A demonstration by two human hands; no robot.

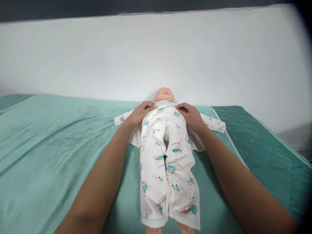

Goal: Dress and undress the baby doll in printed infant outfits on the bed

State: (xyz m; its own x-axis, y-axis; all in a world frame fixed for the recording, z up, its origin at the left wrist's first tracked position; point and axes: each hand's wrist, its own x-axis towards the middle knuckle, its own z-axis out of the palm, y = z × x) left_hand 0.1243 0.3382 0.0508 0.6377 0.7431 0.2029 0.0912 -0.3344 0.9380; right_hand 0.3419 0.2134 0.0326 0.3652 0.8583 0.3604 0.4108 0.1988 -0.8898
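A baby doll (163, 94) lies on its back with its feet toward me. White printed baby trousers (156, 169), open at the crotch, cover its legs and reach high up its torso. Under them is a matching baby shirt (214, 124), with sleeves spread to both sides and its hem flared out. My left hand (144, 112) pinches the trousers' waistband at the left edge, near the doll's chest. Across from it, my right hand (191, 114) has its fingers curled on the right edge of the waistband. The doll's bare feet show below the trouser cuffs.
A light green blanket (60, 136) with wrinkles covers the surface. To the right lies a darker green quilted cover (263, 146) with pale piping. A white wall (146, 55) rises directly behind the doll's head.
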